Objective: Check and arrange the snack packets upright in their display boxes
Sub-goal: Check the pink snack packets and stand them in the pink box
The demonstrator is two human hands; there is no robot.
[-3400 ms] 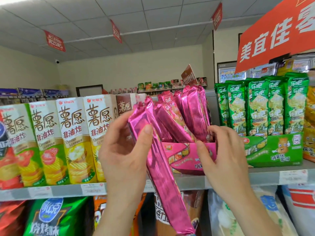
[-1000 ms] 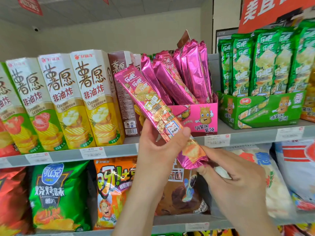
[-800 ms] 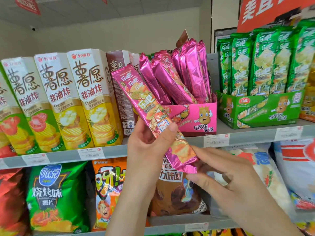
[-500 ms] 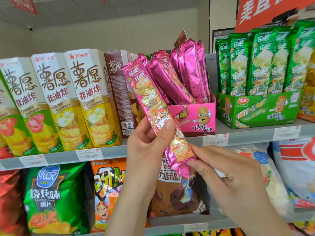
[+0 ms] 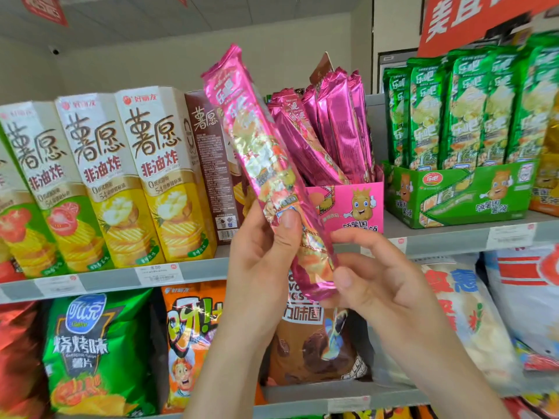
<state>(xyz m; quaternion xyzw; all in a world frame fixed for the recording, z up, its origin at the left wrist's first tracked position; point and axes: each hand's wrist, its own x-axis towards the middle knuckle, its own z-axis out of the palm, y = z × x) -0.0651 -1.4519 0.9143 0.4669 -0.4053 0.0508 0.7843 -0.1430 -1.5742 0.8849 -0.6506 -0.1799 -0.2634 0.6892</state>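
Across the width, a grey shelf (image 5: 106, 279) with price tags on its rim. At left on it, upright cartons (image 5: 157, 176) of chips side by side, with a brown carton (image 5: 211, 164) last in the row. At right, a green box (image 5: 459, 195) packed with green packets (image 5: 462, 113), all standing upright. Between brown carton and green box, a pink box (image 5: 351, 207) of pink packets (image 5: 341, 128), leaning leftward at the front, nearer upright at the back. Below the shelf, large bags (image 5: 90, 349) of crisps.

In front of the pink box and out of it, one packet (image 5: 263, 158), printed face toward the camera, tilted with its top end up and to the left across the brown carton, its bottom end below the shelf rim.

Left grip (image 5: 260, 261) clasped round the packet's lower half, thumb on the front, fingers behind. Right grip (image 5: 381, 285) pinching the bottom end, thumb against the edge, forefinger stretched out just beside the packet.
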